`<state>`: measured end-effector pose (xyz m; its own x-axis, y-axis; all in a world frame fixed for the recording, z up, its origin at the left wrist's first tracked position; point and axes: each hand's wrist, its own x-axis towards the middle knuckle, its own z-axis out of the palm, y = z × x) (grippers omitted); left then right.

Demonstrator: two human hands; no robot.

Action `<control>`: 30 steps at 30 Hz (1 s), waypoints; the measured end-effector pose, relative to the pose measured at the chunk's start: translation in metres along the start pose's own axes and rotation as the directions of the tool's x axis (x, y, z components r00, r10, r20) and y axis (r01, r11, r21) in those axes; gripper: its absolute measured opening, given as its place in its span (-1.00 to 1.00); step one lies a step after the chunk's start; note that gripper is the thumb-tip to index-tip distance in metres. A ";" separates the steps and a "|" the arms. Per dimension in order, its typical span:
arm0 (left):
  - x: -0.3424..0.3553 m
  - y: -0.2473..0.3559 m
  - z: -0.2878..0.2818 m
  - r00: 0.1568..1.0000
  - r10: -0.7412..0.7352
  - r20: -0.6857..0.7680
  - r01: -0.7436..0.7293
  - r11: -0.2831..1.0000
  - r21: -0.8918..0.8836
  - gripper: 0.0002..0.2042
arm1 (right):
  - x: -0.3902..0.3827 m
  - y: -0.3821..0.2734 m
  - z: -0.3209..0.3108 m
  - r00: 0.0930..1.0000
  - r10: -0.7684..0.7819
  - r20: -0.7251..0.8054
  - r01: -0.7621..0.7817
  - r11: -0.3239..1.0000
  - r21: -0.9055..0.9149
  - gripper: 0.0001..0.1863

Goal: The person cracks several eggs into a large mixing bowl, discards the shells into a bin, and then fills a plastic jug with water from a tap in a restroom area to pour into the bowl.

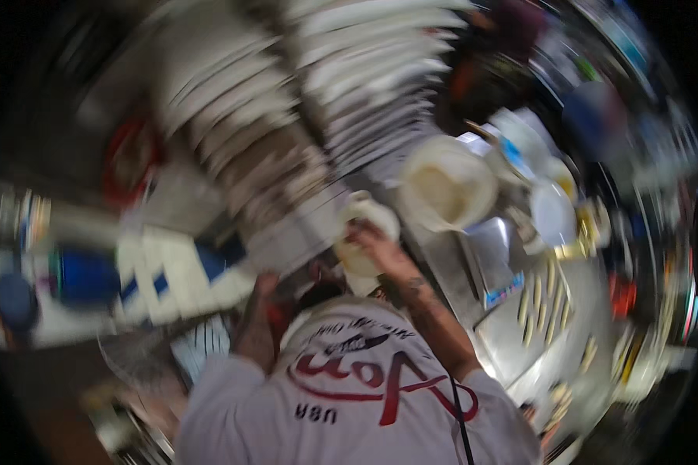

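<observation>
Motion smears much of the head view. My right hand (374, 239) reaches forward to a pale, rounded plastic container (378, 214) with a yellowish lower part. Its fingers look bent and closed against the container's near side, though their tips are blurred. Lower and to the left, my left hand (265, 293) is close in front of my body. Its fingers are too smeared to read, and I cannot tell whether it holds anything. Beyond my right hand stands a large off-white bucket (446, 186), its inside stained brownish yellow.
Tall stacks of white trays or boxes (372, 70) rise ahead, beside browner layers (264, 170). White bowls or tubs (552, 213) crowd the right. A metal counter (512, 325) there carries long pale strips (547, 302). A blue container (89, 277) stands at the left.
</observation>
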<state>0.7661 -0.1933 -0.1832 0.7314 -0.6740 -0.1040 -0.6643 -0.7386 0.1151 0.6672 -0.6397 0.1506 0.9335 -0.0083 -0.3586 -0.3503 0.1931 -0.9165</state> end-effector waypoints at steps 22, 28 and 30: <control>0.092 -0.057 -0.077 0.492 -0.851 0.184 0.628 0.200 -0.752 -0.59 | 0.285 -0.046 0.176 0.813 0.167 0.557 -0.053 0.975 -0.216 -0.49; 0.032 -0.032 -0.063 0.308 -0.870 0.384 0.732 -0.041 -0.680 -0.61 | 0.354 -0.046 0.266 0.520 0.278 0.808 -0.119 0.960 -0.254 -0.53; 0.029 -0.031 -0.077 0.175 -0.902 0.395 0.700 -0.169 -0.694 -0.58 | 0.372 -0.051 0.289 0.498 0.292 0.816 -0.106 0.955 -0.277 -0.55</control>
<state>0.8199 -0.1893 -0.1139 0.6660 0.5419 -0.5126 0.7309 -0.3365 0.5938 1.0547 -0.3691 0.1146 0.4258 0.8531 -0.3017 -0.4551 -0.0863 -0.8863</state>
